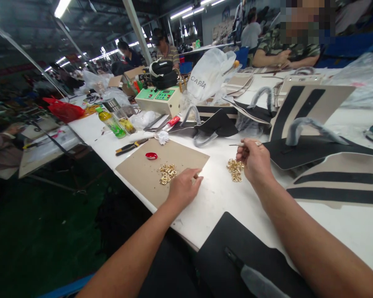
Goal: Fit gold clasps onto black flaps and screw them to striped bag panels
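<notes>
Step in hand: small gold fittings seem to be worked with, piece by piece.
Next move: a fine pinch and a steady thin tool are probably called for.
Right hand: the fingers are curled closed, and the thin tool is pinched at their tips.
Left hand: the fingers are half curled, thumb near forefinger; whether something small is held cannot be told.
Gold fittings: one heap is seen on the brown board, another heap on the white table, just beside the right hand.
</notes>
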{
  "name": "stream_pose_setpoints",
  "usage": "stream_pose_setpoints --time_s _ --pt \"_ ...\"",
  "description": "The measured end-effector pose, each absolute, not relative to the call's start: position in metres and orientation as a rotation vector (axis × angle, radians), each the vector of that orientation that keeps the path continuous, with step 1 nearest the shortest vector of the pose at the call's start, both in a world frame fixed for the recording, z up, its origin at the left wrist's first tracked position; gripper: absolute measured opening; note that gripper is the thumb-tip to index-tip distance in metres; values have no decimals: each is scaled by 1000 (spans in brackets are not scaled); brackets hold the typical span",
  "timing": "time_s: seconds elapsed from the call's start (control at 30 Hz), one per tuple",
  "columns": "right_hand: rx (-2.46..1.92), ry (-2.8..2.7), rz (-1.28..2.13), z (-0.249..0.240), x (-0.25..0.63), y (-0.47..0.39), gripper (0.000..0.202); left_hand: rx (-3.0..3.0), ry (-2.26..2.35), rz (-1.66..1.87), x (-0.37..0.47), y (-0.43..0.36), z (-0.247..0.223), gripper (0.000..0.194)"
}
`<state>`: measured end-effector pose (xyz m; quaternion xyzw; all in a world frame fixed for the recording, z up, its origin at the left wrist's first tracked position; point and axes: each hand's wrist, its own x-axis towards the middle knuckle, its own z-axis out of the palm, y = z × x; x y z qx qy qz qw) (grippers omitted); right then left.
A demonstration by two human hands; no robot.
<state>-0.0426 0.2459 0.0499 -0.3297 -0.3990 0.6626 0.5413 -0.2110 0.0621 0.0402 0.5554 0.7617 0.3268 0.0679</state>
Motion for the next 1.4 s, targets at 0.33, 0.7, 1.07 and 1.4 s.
stream_pose_setpoints --time_s 0.33,0.7,1.07,1.4 --pt "-818 -944 1569 41 -45 250 28 1921 2106 634 -167 172 16 21" --pt "-811 -1114 1661 38 -57 221 31 1336 2027 1125 -185 106 20 24" --pt "-653 -1654 1733 46 -77 136 33 449 1532 1693 -218 10 22 45" --pt "-688 -1760 1665 48 -77 135 34 549 1542 1675 -214 14 20 37"
